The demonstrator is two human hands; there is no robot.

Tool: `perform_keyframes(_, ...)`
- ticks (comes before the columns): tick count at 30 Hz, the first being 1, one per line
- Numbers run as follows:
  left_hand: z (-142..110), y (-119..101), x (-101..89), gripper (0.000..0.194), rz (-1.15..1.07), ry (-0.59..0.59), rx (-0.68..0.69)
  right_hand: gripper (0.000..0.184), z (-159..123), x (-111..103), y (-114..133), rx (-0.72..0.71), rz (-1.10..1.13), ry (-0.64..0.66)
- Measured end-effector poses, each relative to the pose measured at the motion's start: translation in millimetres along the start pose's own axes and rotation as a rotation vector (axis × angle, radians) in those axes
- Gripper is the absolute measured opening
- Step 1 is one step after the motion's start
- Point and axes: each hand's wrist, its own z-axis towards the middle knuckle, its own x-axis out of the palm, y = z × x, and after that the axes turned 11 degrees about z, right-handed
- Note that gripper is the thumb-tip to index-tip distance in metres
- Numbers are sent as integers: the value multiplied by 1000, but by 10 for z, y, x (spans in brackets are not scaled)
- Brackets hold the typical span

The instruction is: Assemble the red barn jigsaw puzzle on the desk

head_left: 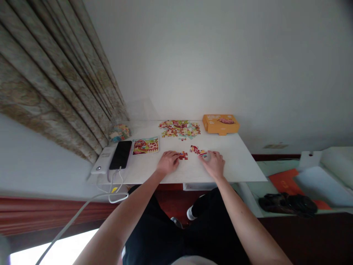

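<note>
I see the left hand [167, 163] and the right hand [213, 165] apart on the white table [234, 165]. The left fingertips [176, 156] are just beside a small red puzzle piece [183, 155]. The right fingertips [206, 155] touch a group of red pieces [196, 149], but I cannot tell if they grip it. From the hands, a loose pile of pieces [179, 129] lies at 12 o'clock, an orange box [220, 124] at 1 o'clock, and a picture card [145, 145] at 10 o'clock. A black phone [120, 155] lies at 9 o'clock, beside a white power bank [101, 160]. A patterned curtain [55, 84] hangs at the table's 10 o'clock side, and a pale wall [193, 55] stands behind.
</note>
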Motion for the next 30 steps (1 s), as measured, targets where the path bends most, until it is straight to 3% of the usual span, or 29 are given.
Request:
perform_keyframes(5, -21, -29, -5, 27, 21, 1, 4, 50, -32, 25, 106, 7, -33, 64)
perform_keyframes(9, -104, -137, -23, 40, 22, 36, 23, 45, 3, 79, -5, -4, 104, 34)
perform_keyframes(12, -182, -254, -40, 44, 29, 76, 56, 47, 20, 122, -139, -64, 357, 52)
perform_keyframes(16, -243, -363, -62, 49, 21, 97, 39, 48, 11, 169, -203, -85, 758, 197)
perform_keyframes(21, -250, -383, -87, 46, 9, 104, 17, 70, -36, 223, -78, 39, 1159, 293)
perform_keyframes(26, -250, -380, -96, 42, 11, 103, 20, 65, -67, 253, 34, 121, 1239, 271)
perform_keyframes(30, -250, -382, -90, 40, 1, 96, 18, 66, 113, 251, 127, 78, 1199, 324)
